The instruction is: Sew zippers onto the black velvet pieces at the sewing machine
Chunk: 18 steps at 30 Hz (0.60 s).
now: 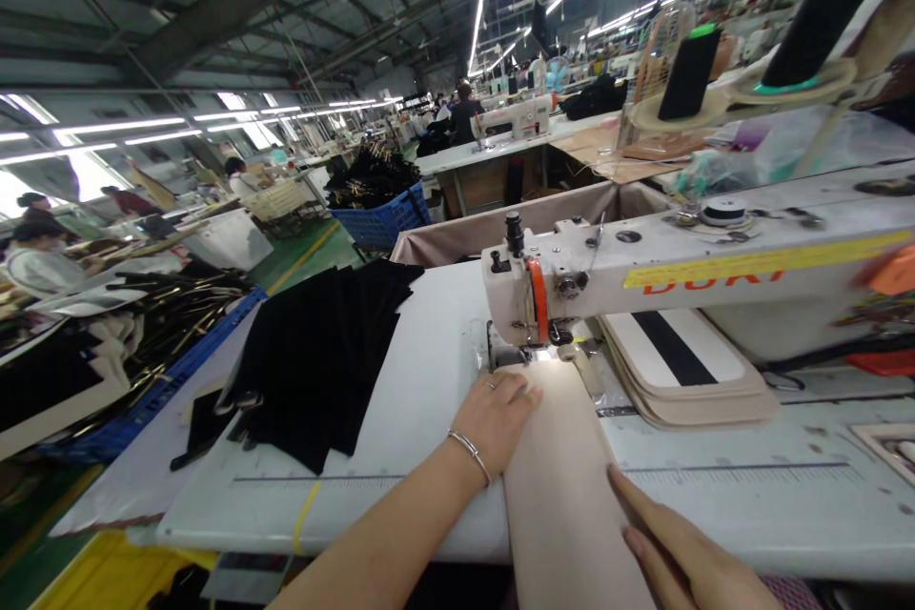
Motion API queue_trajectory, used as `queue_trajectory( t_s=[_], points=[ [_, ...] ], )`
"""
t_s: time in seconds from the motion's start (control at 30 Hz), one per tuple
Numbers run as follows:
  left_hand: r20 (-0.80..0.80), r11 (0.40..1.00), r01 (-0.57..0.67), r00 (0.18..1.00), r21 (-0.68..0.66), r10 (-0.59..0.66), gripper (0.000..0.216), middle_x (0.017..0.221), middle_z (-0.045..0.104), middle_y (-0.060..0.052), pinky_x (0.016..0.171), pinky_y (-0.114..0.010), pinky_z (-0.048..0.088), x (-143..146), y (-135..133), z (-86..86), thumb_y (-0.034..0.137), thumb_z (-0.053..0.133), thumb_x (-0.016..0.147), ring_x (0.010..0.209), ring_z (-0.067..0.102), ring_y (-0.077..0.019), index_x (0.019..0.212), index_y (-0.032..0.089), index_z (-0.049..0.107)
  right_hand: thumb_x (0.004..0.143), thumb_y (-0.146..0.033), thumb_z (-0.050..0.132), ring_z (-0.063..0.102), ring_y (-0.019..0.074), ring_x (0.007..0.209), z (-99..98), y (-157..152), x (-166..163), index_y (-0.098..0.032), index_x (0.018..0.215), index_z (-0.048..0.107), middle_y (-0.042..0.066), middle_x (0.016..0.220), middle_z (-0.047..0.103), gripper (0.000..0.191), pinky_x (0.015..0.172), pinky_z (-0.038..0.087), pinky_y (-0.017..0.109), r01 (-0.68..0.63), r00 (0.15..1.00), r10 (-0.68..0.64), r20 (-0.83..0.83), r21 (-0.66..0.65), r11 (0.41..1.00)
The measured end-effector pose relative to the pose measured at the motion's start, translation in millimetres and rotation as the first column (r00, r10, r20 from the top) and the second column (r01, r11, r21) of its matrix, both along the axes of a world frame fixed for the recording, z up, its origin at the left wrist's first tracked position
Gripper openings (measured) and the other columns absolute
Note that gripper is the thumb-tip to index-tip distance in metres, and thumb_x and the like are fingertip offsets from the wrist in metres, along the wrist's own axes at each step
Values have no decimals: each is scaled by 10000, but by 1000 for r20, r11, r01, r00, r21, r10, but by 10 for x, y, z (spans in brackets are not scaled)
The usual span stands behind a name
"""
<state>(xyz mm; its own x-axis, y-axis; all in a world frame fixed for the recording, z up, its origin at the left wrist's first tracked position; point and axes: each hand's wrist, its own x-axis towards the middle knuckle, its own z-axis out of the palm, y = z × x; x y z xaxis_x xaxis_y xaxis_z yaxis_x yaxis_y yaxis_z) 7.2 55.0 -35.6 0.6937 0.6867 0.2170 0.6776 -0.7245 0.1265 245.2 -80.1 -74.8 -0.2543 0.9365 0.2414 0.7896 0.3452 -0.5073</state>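
Note:
A long beige fabric strip (564,486) runs from the table's near edge up under the needle of a white sewing machine (643,276). My left hand (493,415) lies flat on the strip's left edge just short of the presser foot, fingers stretched out, with a ring and a silver bracelet on it. My right hand (679,548) rests flat on the strip's lower right part near the table edge, fingers extended.
A stack of black fabric pieces (315,362) lies on the white table (429,372) at the left. Beige panels with a black stripe (686,372) are stacked under the machine arm. Thread cones (690,71) stand behind. Blue crates (382,219) and other workers are further off.

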Motion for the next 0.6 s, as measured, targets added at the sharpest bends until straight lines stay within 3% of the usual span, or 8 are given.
queue_trajectory(
  t_s=[0.13,0.37,0.6],
  points=[
    [79,1000,-17,997,-9,18,420,1289,516,-114,1081,-472,373,13,70,6,375,543,911,1236,449,-273,1279,176,508,897,-251,404,656,211,998,82,156,-73,-232,1382,466,61,1131,673,489,792,578,311,17,999,-18,-44,-38,999],
    [102,1000,-19,995,6,19,416,1304,510,-115,1109,-500,342,29,119,-11,352,532,916,1255,436,-278,1286,165,495,907,-276,405,654,213,1006,19,239,-66,-193,1394,441,84,1135,670,495,790,573,291,25,999,-26,-22,-57,998],
    [103,1000,-30,994,-8,31,406,1311,506,-125,1134,-498,305,47,138,-30,321,520,915,1269,434,-270,1286,156,498,927,-290,387,653,180,1005,-5,265,-59,-167,1365,450,83,1126,675,459,771,566,242,12,998,-14,55,39,999]
  ],
)
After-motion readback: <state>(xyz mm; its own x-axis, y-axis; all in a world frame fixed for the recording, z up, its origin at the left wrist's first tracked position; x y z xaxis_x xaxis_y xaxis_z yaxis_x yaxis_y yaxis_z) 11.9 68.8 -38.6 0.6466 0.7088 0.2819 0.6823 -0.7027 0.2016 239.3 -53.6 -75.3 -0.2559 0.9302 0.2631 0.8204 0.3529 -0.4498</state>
